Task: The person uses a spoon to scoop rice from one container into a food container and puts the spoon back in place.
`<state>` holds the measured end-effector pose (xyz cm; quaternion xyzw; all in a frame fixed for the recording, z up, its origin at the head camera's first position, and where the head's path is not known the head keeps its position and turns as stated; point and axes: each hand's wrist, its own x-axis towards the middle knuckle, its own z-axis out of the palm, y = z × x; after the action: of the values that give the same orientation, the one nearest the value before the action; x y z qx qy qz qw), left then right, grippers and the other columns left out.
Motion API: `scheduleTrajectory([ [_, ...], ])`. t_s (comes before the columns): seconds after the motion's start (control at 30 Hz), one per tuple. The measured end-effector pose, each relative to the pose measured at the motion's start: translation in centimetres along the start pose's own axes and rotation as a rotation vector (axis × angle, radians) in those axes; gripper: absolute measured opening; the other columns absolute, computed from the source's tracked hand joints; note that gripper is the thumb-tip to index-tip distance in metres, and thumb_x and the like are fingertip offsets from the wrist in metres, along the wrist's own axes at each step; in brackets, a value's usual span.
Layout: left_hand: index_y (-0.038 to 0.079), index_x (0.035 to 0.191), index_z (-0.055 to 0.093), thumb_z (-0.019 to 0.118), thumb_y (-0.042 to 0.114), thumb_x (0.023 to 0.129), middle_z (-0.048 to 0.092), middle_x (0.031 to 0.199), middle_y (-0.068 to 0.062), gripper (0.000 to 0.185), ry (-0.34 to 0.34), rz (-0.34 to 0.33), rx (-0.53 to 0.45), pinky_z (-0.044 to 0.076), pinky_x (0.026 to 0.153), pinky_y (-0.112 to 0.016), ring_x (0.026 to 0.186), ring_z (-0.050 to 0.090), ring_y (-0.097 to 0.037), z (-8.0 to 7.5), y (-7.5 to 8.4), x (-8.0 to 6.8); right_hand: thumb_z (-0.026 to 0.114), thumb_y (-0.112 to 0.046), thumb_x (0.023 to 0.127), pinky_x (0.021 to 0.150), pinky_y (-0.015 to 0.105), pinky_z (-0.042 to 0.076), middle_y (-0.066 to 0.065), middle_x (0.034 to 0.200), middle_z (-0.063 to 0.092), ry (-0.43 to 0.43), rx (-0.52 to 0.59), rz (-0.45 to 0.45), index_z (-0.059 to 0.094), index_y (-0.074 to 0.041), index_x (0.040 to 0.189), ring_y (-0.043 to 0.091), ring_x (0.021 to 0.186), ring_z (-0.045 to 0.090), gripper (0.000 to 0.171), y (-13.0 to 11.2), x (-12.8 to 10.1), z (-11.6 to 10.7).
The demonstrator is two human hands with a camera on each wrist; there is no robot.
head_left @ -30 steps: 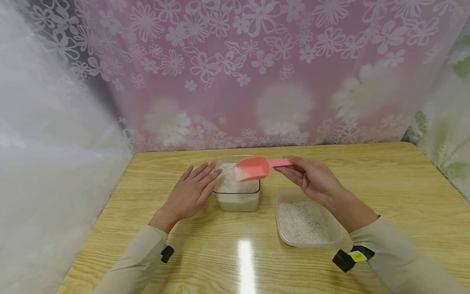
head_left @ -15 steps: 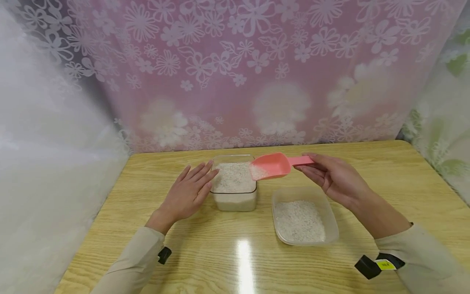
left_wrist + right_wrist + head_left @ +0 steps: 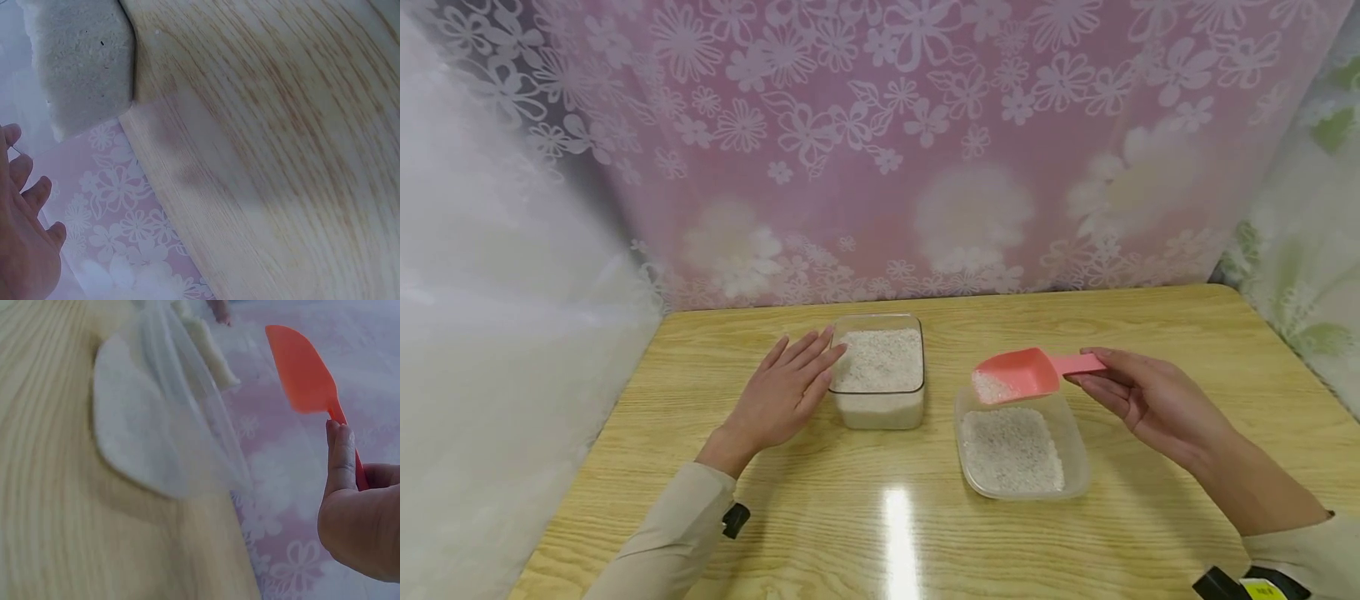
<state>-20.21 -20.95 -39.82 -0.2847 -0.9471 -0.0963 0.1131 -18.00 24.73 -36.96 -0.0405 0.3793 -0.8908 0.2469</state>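
My right hand (image 3: 1157,404) grips the handle of a pink scoop (image 3: 1026,372), thumb on top and fingers beneath. White rice grains (image 3: 992,386) lie at the scoop's lip. In the head view the scoop overlaps the back of a low translucent plastic container (image 3: 1077,467), which has a layer of rice (image 3: 1013,450) in it. From the right wrist view, the scoop's orange-looking underside (image 3: 303,372) shows above that container. My left hand (image 3: 778,396) has its fingers straight, tips at the left rim of a clear square container (image 3: 880,421) filled high with rice (image 3: 882,358).
Both containers stand on a wood-grain table (image 3: 820,525), the plastic one nearer and to the right. A pink flowered curtain (image 3: 850,167) hangs behind the table's back edge, with pale sheeting (image 3: 512,333) on the left side.
My right hand has carried the scoop rightward and nearer, from over the clear container to over the back of the plastic one, rice still at its lip. My left hand stays beside the clear container.
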Motion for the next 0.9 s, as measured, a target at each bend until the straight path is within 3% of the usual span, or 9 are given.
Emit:
scheduleTrajectory([
  [0.37,0.024,0.150,0.035,0.026,0.039,0.106,0.022,0.156,0.002,0.047,0.010,0.000,-0.006,0.008,0.115,-0.045,0.143,0.018,-0.017,0.1,0.0,0.0,0.033,-0.005,0.105,0.089,0.030,0.049,0.019,0.111,0.066,-0.054,-0.178,0.025,0.068,0.001,0.116,0.021,0.099,0.066,0.037,1.0,-2.2,-3.5],
  [0.5,0.024,0.150,0.036,0.027,0.038,0.106,0.023,0.156,0.002,0.047,0.015,-0.001,-0.009,0.008,0.115,-0.044,0.142,0.019,-0.018,0.1,0.0,0.0,0.034,-0.004,0.105,0.089,0.031,0.049,0.017,0.112,0.066,-0.071,-0.244,0.020,0.067,0.000,0.116,0.021,0.100,0.066,0.035,1.4,-2.5,-3.6],
  [0.9,0.023,0.150,0.036,0.024,0.039,0.106,0.023,0.156,0.001,0.048,0.018,0.006,-0.017,0.008,0.115,-0.045,0.142,0.019,-0.018,0.2,0.0,0.0,0.043,-0.008,0.103,0.086,0.035,0.050,0.013,0.110,0.067,0.027,-0.451,-0.002,0.068,-0.007,0.117,0.022,0.098,0.067,0.028,1.8,-3.2,-3.0],
])
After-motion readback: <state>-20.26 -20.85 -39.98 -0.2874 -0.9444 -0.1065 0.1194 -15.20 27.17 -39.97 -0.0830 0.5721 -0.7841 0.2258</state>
